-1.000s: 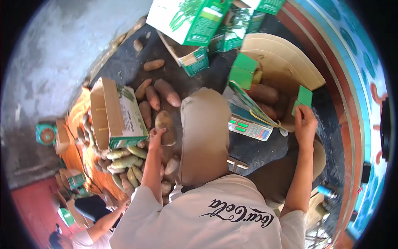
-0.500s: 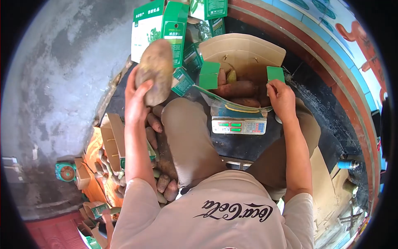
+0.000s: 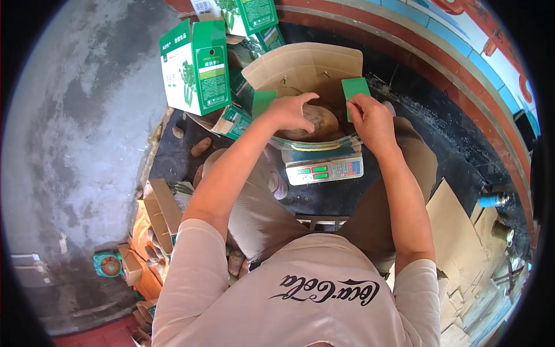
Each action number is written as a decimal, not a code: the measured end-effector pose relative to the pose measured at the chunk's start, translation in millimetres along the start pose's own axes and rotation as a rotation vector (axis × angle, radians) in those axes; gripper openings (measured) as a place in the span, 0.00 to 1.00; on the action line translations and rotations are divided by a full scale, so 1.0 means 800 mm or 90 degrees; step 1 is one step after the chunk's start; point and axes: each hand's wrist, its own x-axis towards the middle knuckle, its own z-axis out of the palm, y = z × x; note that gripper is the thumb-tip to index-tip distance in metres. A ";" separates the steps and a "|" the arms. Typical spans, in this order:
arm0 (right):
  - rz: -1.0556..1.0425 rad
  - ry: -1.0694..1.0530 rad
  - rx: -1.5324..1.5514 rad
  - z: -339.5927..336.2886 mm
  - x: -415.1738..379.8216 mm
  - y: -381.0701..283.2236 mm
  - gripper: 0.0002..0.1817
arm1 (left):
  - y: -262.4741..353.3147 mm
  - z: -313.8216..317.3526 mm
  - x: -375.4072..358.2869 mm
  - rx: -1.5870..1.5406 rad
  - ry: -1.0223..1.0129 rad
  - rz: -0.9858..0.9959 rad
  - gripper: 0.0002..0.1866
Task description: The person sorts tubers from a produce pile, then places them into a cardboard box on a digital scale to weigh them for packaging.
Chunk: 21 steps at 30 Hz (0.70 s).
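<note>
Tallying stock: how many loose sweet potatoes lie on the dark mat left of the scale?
2: one sweet potato lies on the mat, a smaller one sits up-left of it near the box. Others may be hidden behind the arm and knee.

- One head-worn fisheye camera looked steeply down from above, close over the person's chest and knees.
- It faced forward toward the carton [image 3: 306, 66] at upper centre.

Both arms fwd, left hand [image 3: 292, 111] fingers curled, right hand [image 3: 370, 118] pinching.
</note>
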 end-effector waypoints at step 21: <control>-0.003 0.003 -0.024 0.013 -0.002 0.009 0.06 | -0.059 -0.019 -0.127 -0.298 0.681 0.037 0.16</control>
